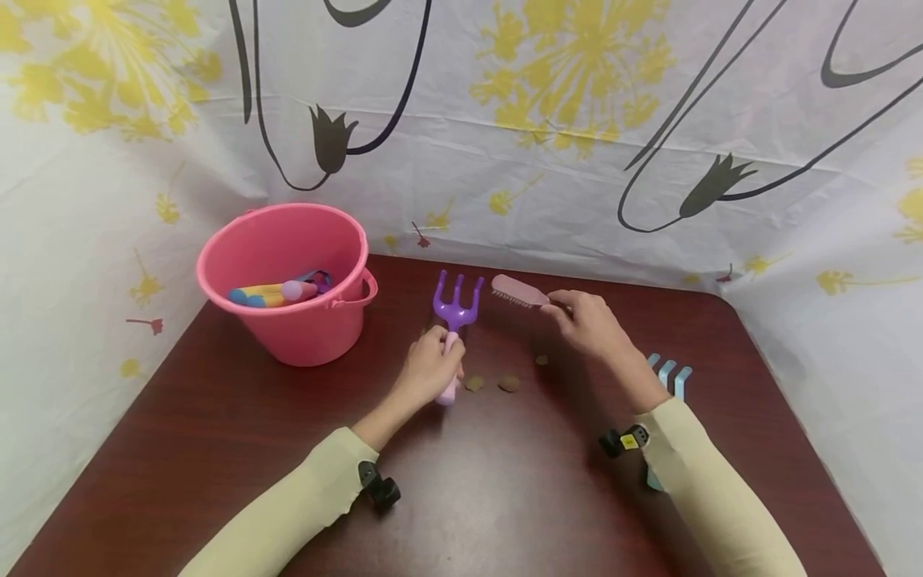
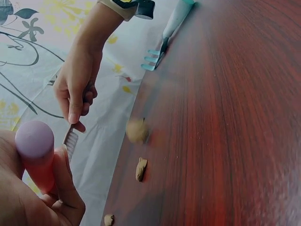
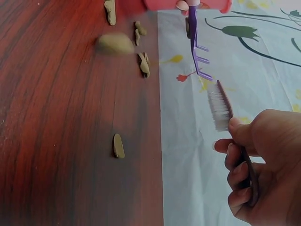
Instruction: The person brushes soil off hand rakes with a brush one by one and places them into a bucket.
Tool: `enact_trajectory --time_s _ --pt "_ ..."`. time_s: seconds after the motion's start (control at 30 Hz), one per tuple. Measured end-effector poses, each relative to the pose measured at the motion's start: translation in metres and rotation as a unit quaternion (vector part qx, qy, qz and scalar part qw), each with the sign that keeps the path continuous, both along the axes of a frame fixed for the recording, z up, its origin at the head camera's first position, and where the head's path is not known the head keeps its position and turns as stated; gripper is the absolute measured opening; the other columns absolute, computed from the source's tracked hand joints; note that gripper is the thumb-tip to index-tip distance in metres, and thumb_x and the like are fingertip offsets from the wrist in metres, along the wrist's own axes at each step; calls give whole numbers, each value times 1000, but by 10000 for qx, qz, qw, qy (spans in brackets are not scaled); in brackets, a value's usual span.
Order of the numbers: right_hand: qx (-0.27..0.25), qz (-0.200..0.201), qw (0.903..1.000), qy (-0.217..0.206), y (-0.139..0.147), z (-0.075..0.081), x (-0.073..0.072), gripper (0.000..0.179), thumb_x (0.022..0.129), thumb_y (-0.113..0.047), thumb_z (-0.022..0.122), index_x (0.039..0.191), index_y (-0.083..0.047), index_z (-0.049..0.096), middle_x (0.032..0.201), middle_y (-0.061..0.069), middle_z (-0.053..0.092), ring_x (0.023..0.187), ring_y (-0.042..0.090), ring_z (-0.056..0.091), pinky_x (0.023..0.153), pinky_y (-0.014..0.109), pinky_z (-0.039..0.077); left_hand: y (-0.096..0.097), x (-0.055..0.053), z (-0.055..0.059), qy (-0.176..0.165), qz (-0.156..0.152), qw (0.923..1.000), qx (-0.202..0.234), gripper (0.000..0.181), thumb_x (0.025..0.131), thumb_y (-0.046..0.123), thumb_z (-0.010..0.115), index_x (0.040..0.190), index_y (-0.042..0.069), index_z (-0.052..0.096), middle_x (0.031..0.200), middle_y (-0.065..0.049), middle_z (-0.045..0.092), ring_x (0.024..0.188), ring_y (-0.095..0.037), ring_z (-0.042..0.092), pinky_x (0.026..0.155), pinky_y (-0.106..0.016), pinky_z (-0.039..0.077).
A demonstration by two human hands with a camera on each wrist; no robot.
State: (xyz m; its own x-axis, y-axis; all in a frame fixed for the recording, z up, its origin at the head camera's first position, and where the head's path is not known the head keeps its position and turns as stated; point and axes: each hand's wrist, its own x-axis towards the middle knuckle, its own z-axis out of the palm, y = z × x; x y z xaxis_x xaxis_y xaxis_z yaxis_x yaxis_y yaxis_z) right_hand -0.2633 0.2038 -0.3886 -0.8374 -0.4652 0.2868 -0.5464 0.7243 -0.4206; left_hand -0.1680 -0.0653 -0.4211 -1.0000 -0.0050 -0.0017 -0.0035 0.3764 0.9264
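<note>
My left hand (image 1: 427,365) grips the pink handle of a purple three-pronged garden fork (image 1: 456,312), its prongs pointing away over the table. To its right, my right hand (image 1: 590,322) holds a pink brush (image 1: 521,290) by the handle, bristles facing down and toward the fork. In the right wrist view the bristles (image 3: 219,109) are near the prong tips. Small brownish clumps (image 1: 509,384) lie on the table below and between the hands. One clump (image 3: 115,43) is blurred in the right wrist view, apparently in motion.
At the left back stands a pink bucket (image 1: 310,336) with several yellow, blue and pink handles inside. A light-blue rake (image 1: 680,383) lies under my right forearm. Patterned white cloth (image 1: 447,200) encloses the back and sides of the dark wooden table (image 1: 461,497).
</note>
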Motion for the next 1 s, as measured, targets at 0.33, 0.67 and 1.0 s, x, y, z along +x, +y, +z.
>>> enact_trajectory --time_s 0.33,0.67,1.0 --pt "-184 -141 9997 -89 10 2 4 27 102 -17 64 118 3 69 93 14 69 71 25 54 70 43 44 -13 -9 2 240 -144 9970 -715 22 100 26 56 110 6 56 68 -1 65 54 -13 67 57 -32 55" --pt "-231 -192 9994 -197 14 4 7 29 103 -19 62 120 3 69 103 16 71 78 27 58 74 45 46 -28 -20 18 1040 -160 9493 -2963 24 94 28 63 101 8 53 72 -8 55 59 -24 59 53 -39 51" --pt "-398 -212 9990 -40 13 7 6 27 103 -21 63 118 0 71 99 13 71 76 26 58 72 44 46 -32 -26 42 1659 -414 8455 -5059 26 94 27 62 102 3 53 73 -12 61 62 -34 65 50 -46 51"
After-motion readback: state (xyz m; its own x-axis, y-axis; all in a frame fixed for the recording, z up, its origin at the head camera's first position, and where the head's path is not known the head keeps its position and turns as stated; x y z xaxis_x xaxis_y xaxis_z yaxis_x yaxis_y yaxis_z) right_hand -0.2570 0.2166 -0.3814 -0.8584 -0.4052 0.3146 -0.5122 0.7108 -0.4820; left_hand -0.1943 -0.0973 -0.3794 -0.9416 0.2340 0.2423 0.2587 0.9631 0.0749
